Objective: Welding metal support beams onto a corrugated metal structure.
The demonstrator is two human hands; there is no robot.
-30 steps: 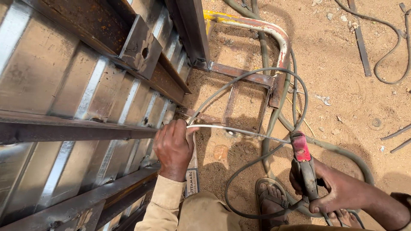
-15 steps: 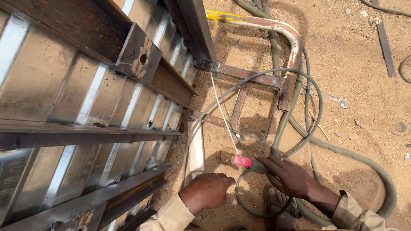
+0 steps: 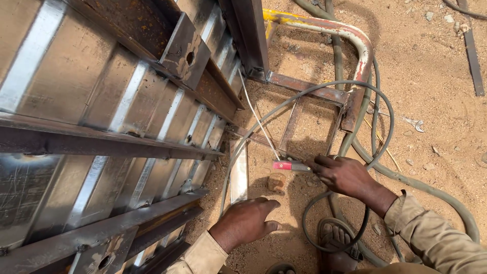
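right hand (image 3: 345, 175): closed around the electrode holder (image 3: 291, 166), red at its front, held low over the sandy ground (image 3: 436, 91).
welding rod (image 3: 258, 119): a thin pale rod was clamped in the holder and ran up and left, its far tip close to the joint where the ribbed steel panel (image 3: 116, 122) met the rusted bar frame (image 3: 309, 91); contact could not be told.
left hand (image 3: 248, 220): empty, fingers loosely spread and palm down, hovering just beside the lower edge of the panel, near a bright flat strip (image 3: 238, 172) lying on the sand.
cable (image 3: 375, 106): grey leads were looped over the frame and round the right wrist, one loop lying by the sandalled foot (image 3: 337, 243).
step in hand: judged to be the lining-up of the rod tip on the joint, with no arc seen.
what the next move calls for: a steady wrist, the tip kept on the seam, and the free hand and cable loops kept off the work.
nearby: a small brown block (image 3: 276, 182) lay under the holder; a spanner (image 3: 408, 122) lay well apart on the sand.
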